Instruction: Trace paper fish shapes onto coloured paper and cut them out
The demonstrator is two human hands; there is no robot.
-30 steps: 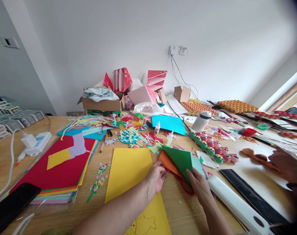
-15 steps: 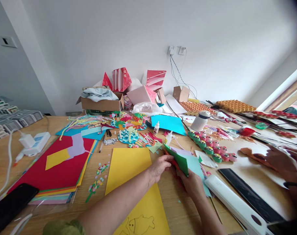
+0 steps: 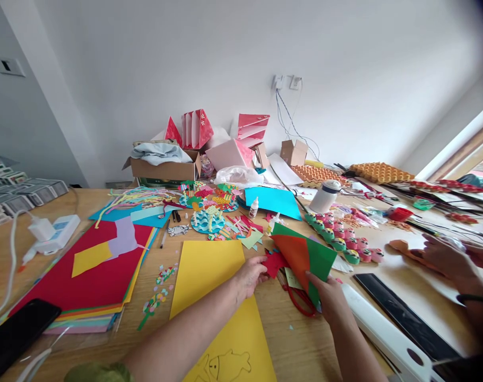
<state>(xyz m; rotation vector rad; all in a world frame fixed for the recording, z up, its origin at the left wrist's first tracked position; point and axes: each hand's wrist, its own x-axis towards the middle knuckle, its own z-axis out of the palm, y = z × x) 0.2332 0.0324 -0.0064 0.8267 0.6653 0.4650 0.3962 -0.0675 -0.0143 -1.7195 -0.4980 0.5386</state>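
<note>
My right hand (image 3: 329,294) is closed on coloured paper sheets, a green sheet (image 3: 324,257) with an orange sheet (image 3: 295,254) against it, lifted at a tilt above the table. Just left of them, my left hand (image 3: 250,277) pinches a small red paper piece (image 3: 274,263). Under the raised sheets a red looped handle (image 3: 301,306), probably of scissors, shows in part. Below my left forearm lies a large yellow sheet (image 3: 209,268) with a fish drawn in black outline (image 3: 230,366) near its bottom edge.
A stack with a red sheet (image 3: 110,276) on top lies left, near a black phone (image 3: 24,337). Glue bottles (image 3: 254,207) and paper scraps stand behind. Right are a white long-handled object (image 3: 379,329), painted egg-carton caterpillars (image 3: 339,239) and another person's hands (image 3: 448,260).
My right hand has swung the green sheet right and turned it, so orange paper now shows. The red piece in my left fingers and the red handle have come into view.
</note>
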